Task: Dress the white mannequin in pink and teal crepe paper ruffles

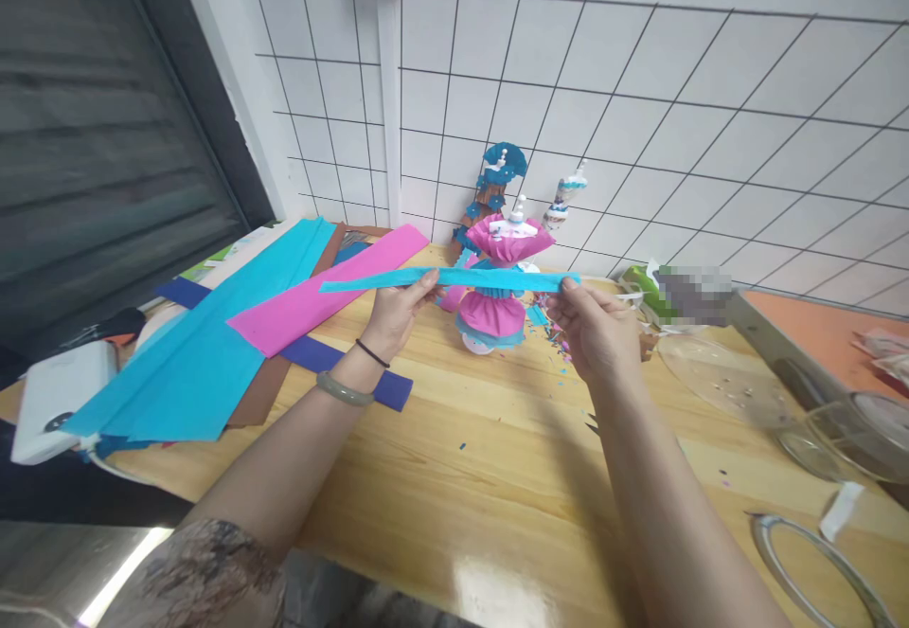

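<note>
A narrow strip of turquoise crepe paper [497, 278] is stretched level between my two hands above the table. My left hand [406, 304] pinches it near its middle, and the loose end hangs out to the left. At the strip's right end, my right hand [593, 320] grips it between thumb and fingers. Right behind the strip stands a pink and turquoise paper figure [491, 315] with ruffled tiers and white beads on top; the strip hides part of its middle.
Folded turquoise crepe paper [191, 353], a pink piece [327, 287] and a dark blue strip [398, 391] lie at left beside a white device [67, 396]. A blue and brown paper figure [490, 188] stands behind. At right are a clear jar [845, 434], a ring [816, 562] and paper scraps.
</note>
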Demonstrator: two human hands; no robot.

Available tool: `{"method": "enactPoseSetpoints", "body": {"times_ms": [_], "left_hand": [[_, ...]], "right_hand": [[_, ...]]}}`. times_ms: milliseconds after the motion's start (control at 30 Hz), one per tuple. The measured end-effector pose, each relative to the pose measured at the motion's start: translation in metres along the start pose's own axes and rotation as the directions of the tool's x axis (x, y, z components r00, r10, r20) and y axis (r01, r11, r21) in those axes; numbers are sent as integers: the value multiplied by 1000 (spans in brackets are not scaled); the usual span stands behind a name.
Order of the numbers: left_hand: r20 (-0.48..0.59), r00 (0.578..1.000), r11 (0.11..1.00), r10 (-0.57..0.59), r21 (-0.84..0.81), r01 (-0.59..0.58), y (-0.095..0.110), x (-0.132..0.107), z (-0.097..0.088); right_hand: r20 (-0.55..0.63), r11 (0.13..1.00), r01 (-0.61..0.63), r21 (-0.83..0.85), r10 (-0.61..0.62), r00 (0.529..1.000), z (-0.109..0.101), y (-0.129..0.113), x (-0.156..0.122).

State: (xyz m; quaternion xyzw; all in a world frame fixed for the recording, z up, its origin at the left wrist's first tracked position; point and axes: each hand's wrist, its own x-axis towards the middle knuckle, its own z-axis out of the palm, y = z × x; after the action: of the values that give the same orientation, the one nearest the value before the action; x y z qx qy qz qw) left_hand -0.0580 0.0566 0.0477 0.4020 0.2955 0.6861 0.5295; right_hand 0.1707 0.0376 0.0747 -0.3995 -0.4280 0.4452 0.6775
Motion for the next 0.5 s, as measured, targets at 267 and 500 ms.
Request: {"method": "enactPoseSetpoints", "body": {"times_ms": [267, 500], "left_hand": [[46, 998, 999, -34, -38, 36, -4, -3, 1], [140, 981, 991, -133, 23, 131, -1, -14, 2]], "right_hand": [[-51, 999, 47, -17, -48, 998, -5, 1, -7], [-7, 990, -69, -124, 69, 998, -32, -5, -28]]}}
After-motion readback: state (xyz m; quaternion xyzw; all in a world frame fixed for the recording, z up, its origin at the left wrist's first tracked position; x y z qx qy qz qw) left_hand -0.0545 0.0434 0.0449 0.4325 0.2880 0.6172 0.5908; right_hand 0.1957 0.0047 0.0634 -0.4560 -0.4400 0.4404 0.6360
